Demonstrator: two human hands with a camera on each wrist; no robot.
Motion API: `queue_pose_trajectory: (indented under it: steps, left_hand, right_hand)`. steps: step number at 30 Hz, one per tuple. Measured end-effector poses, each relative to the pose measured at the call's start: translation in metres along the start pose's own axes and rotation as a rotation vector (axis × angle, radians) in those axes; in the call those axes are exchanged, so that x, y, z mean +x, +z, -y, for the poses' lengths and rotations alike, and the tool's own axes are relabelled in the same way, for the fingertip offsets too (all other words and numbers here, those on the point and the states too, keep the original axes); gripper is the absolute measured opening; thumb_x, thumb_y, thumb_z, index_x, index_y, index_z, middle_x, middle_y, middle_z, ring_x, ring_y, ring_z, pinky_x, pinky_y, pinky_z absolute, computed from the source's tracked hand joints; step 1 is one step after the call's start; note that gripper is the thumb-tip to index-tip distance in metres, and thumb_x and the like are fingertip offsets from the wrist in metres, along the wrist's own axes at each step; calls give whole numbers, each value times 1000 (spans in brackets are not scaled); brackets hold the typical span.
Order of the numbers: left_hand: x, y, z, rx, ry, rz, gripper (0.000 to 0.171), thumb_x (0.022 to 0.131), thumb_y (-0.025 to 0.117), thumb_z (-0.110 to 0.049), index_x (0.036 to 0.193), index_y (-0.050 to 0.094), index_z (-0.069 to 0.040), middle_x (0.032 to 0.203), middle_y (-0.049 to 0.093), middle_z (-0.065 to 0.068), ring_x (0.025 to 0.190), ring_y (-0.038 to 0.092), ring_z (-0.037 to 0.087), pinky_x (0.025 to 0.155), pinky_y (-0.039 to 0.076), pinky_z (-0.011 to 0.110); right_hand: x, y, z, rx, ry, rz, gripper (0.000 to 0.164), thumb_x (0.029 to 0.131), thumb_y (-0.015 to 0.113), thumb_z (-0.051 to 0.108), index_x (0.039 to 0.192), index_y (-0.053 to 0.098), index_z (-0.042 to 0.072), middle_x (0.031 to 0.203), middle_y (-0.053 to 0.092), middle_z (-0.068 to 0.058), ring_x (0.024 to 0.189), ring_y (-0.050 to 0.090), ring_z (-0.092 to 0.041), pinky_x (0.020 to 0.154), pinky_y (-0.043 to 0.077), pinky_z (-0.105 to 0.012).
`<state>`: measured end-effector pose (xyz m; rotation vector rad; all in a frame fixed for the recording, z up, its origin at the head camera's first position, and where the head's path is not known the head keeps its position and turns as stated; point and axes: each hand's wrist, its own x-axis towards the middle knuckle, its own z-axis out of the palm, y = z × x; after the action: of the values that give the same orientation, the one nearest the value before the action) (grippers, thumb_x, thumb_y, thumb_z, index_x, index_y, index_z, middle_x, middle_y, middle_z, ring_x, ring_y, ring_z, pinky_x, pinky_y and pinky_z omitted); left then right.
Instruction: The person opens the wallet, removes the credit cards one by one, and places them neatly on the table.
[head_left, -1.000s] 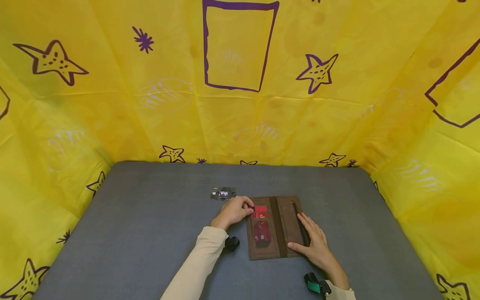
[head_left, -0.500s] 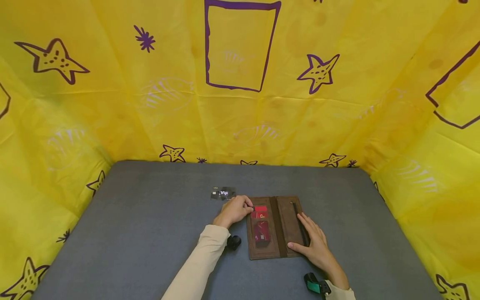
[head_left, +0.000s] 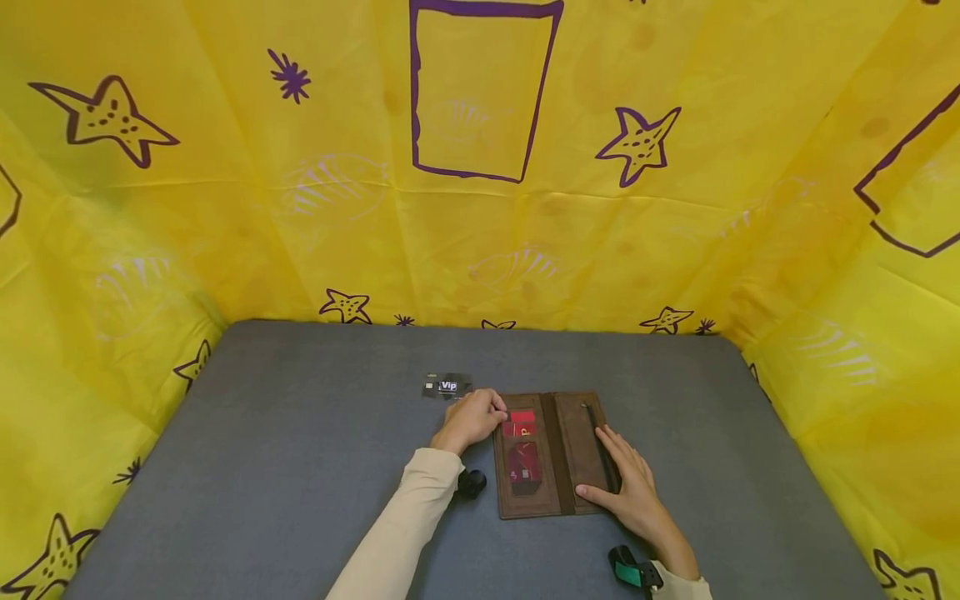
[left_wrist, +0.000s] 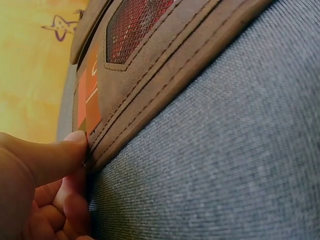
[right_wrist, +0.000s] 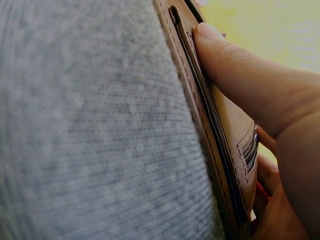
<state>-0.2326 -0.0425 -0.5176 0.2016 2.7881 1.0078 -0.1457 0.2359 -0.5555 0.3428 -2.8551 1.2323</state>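
A brown leather wallet (head_left: 531, 500) lies spread flat on the grey cloth. In its left half sit a red card (head_left: 517, 423) in the upper part and a dark red card (head_left: 523, 462) behind a mesh window. My left hand (head_left: 468, 419) is at the upper left edge, pinching the wallet's edge by the end of the red card; in the left wrist view its thumb (left_wrist: 60, 155) covers that end of the card. My right hand (head_left: 628, 483) rests on the right half with fairly straight fingers, over a dark zip; its thumb (right_wrist: 235, 70) touches the leather.
A black VIP card (head_left: 446, 385) lies on the grey cloth (head_left: 315, 433), just beyond my left hand. Yellow fabric (head_left: 450, 225) with purple drawings rises behind and at both sides. Black straps are on both wrists, one with a green patch (head_left: 627, 573).
My left hand and forearm have shifted very slightly forward and right, the fingers staying at the wallet's upper left edge. The right hand, wallet and VIP card stay in place.
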Motion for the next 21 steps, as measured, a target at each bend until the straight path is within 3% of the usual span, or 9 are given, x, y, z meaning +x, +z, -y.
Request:
queue_pose_trajectory:
  steps: [9,16,21]
  left_hand:
    - [2,2,1,13,-30,-28,5,92,68,-23,90,70,-19,79,68,-3,78,61,15,75,48,43]
    - [3,-1,4,-51,-13,0,8,89,70,-23,94,70,-17,73,62,-3,65,53,10,63,40,32]
    - [2,-2,4,-77,-13,15,13,86,75,-23,96,70,-16,71,58,-3,64,50,8,62,36,29]
  right_hand:
    - [0,0,1,3,-12,-2,92,76,83,30,151,37,5,156,31,-27,141,23,-53,103,12,-74]
    - [0,0,1,7,-12,0,92,77,83,30,151,37,6,157,31,-27,142,22,-52,103,11,-74]
    - [0,0,1,6,-9,1,91,77,83,31,152,36,6,157,31,-26,142,22,-52,103,11,-74]
